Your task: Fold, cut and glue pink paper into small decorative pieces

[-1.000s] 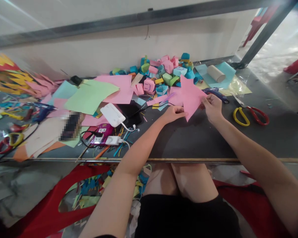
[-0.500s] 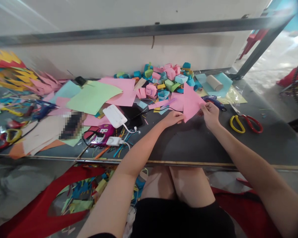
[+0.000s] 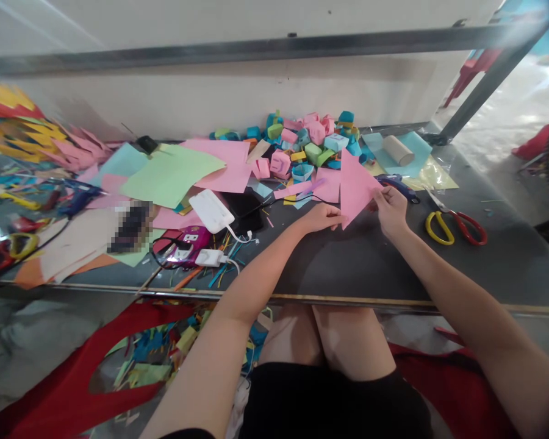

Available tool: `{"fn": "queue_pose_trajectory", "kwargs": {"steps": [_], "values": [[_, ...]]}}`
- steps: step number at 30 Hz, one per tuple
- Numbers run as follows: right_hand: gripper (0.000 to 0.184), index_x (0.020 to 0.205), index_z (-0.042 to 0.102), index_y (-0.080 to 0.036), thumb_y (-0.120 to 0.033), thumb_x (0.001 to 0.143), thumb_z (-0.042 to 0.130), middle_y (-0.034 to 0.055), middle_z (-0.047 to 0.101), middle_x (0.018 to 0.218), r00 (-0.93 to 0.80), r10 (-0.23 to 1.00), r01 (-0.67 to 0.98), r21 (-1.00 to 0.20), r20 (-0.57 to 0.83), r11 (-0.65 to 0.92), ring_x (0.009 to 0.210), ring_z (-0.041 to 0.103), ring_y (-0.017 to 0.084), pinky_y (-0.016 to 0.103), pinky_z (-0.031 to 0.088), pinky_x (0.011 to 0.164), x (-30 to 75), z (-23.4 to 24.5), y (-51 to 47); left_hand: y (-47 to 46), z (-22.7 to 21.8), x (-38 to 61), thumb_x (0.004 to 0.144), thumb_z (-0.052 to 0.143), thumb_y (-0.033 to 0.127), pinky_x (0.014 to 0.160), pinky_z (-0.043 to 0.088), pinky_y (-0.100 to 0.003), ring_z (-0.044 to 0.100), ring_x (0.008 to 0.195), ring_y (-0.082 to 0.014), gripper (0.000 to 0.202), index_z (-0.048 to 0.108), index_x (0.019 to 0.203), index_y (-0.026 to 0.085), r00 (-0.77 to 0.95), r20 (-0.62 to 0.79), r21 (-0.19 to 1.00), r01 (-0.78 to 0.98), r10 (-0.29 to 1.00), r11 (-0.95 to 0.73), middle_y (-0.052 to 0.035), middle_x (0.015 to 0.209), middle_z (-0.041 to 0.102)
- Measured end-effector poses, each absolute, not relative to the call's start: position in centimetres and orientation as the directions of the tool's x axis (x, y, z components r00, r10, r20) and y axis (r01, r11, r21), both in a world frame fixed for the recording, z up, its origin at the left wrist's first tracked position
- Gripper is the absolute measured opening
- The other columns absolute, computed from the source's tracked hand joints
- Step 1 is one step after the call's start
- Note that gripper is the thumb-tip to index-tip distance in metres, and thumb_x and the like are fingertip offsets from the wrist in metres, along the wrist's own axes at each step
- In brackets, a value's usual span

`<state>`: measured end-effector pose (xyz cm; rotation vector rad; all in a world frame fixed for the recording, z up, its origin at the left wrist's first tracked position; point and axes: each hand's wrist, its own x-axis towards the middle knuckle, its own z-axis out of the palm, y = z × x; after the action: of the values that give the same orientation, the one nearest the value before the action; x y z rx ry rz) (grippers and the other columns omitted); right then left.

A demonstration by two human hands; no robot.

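A pink triangle of paper (image 3: 354, 186) is held between my two hands above the dark table. My left hand (image 3: 321, 217) pinches its lower corner, fingers closed. At its right corner my right hand (image 3: 390, 208) grips it between thumb and fingers. Just behind the triangle lie a pink strip (image 3: 293, 191) and another piece of pink paper (image 3: 328, 183). A blue glue gun (image 3: 400, 186) is partly hidden behind my right hand. To the right of that hand rest scissors (image 3: 455, 225) with one yellow and one red handle.
Small folded paper pieces (image 3: 313, 137) are heaped against the wall. Green paper sheets (image 3: 171, 174), a white power bank (image 3: 211, 210), a purple power strip (image 3: 191, 244) and a second glue gun (image 3: 80, 196) cover the left side. A cardboard tube (image 3: 398, 150) lies at the back right.
The view has shifted slightly. Both hands keep hold of the pink paper triangle, with little visible movement against the table.
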<state>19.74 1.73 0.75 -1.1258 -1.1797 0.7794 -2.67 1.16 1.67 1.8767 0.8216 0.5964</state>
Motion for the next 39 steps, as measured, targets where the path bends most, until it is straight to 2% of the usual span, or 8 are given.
{"fn": "queue_pose_trajectory", "kwargs": {"steps": [4, 10, 15, 21, 29, 33, 36, 39], "values": [[0.069, 0.068, 0.045, -0.026, -0.086, 0.059, 0.077, -0.0041, 0.057, 0.052, 0.246, 0.918, 0.09, -0.95, 0.311, 0.298, 0.043, 0.055, 0.014, 0.029, 0.042, 0.04, 19.82, 0.51, 1.86, 1.11, 1.78, -2.72, 0.086, 0.068, 0.057, 0.063, 0.034, -0.024, 0.047, 0.055, -0.007, 0.044, 0.075, 0.075, 0.015, 0.682, 0.04, 0.906, 0.284, 0.73, -0.315, -0.0004, 0.063, 0.068], [0.067, 0.069, 0.046, -0.026, -0.084, 0.061, 0.077, -0.0033, 0.059, 0.052, 0.241, 0.922, 0.079, -0.952, 0.305, 0.294, 0.046, 0.06, 0.017, 0.029, 0.042, 0.04, 19.79, 0.33, 1.9, 1.08, 2.07, -2.75, 0.091, 0.064, 0.046, 0.067, 0.037, -0.023, 0.051, 0.057, -0.0077, 0.036, 0.076, 0.076, 0.015, 0.694, 0.022, 0.891, 0.313, 0.72, -0.329, -0.0007, 0.064, 0.07], [0.066, 0.068, 0.046, -0.026, -0.084, 0.061, 0.078, -0.0041, 0.059, 0.052, 0.243, 0.92, 0.079, -0.952, 0.306, 0.296, 0.042, 0.057, 0.015, 0.029, 0.042, 0.04, 19.76, 0.43, 1.8, 1.03, 2.29, -2.63, 0.092, 0.063, 0.042, 0.07, 0.039, -0.023, 0.053, 0.059, -0.0079, 0.034, 0.075, 0.075, 0.016, 0.685, -0.01, 0.887, 0.343, 0.729, -0.31, -0.0003, 0.065, 0.07], [0.064, 0.069, 0.048, -0.026, -0.083, 0.063, 0.078, -0.0041, 0.059, 0.051, 0.243, 0.919, 0.086, -0.951, 0.31, 0.298, 0.041, 0.056, 0.015, 0.029, 0.042, 0.039, 19.8, 0.38, 1.82, 1.06, 2.09, -2.67, 0.092, 0.064, 0.047, 0.074, 0.041, -0.023, 0.059, 0.064, -0.0094, 0.037, 0.074, 0.076, 0.015, 0.684, 0.003, 0.895, 0.323, 0.729, -0.307, -0.0012, 0.067, 0.071], [0.062, 0.068, 0.047, -0.026, -0.08, 0.066, 0.078, -0.0048, 0.055, 0.051, 0.257, 0.91, 0.089, -0.946, 0.325, 0.313, 0.041, 0.052, 0.014, 0.029, 0.042, 0.039, 19.83, 0.24, 1.96, 1.31, 1.74, -2.65, 0.091, 0.065, 0.049, 0.074, 0.041, -0.024, 0.063, 0.069, -0.0111, 0.036, 0.078, 0.085, 0.016, 0.721, 0.023, 0.889, 0.303, 0.692, -0.344, -0.003, 0.074, 0.076], [0.065, 0.067, 0.046, -0.026, -0.083, 0.062, 0.078, -0.0054, 0.055, 0.05, 0.26, 0.909, 0.08, -0.946, 0.325, 0.315, 0.04, 0.053, 0.014, 0.029, 0.041, 0.038, 19.79, 0.45, 1.93, 1.27, 1.69, -2.63, 0.091, 0.065, 0.049, 0.072, 0.041, -0.025, 0.062, 0.067, -0.0109, 0.038, 0.078, 0.077, 0.016, 0.718, 0.028, 0.883, 0.308, 0.695, -0.354, -0.004, 0.076, 0.077], [0.066, 0.068, 0.046, -0.027, -0.084, 0.06, 0.078, -0.0055, 0.055, 0.048, 0.252, 0.914, 0.078, -0.948, 0.319, 0.309, 0.038, 0.053, 0.015, 0.029, 0.04, 0.037, 19.72, 0.64, 1.8, 1.26, 1.56, -2.61, 0.092, 0.064, 0.042, 0.078, 0.044, -0.025, 0.067, 0.075, -0.0119, 0.038, 0.075, 0.066, 0.016, 0.703, 0.045, 0.877, 0.312, 0.71, -0.364, -0.0052, 0.083, 0.079], [0.066, 0.068, 0.046, -0.027, -0.084, 0.061, 0.078, -0.0057, 0.056, 0.048, 0.251, 0.915, 0.078, -0.949, 0.315, 0.305, 0.039, 0.055, 0.015, 0.028, 0.041, 0.037, 19.64, 0.7, 1.65, 1.29, 1.46, -2.61, 0.092, 0.064, 0.036, 0.084, 0.045, -0.026, 0.07, 0.078, -0.013, 0.036, 0.073, 0.063, 0.017, 0.679, 0.05, 0.866, 0.336, 0.733, -0.37, -0.0045, 0.082, 0.079]]}}
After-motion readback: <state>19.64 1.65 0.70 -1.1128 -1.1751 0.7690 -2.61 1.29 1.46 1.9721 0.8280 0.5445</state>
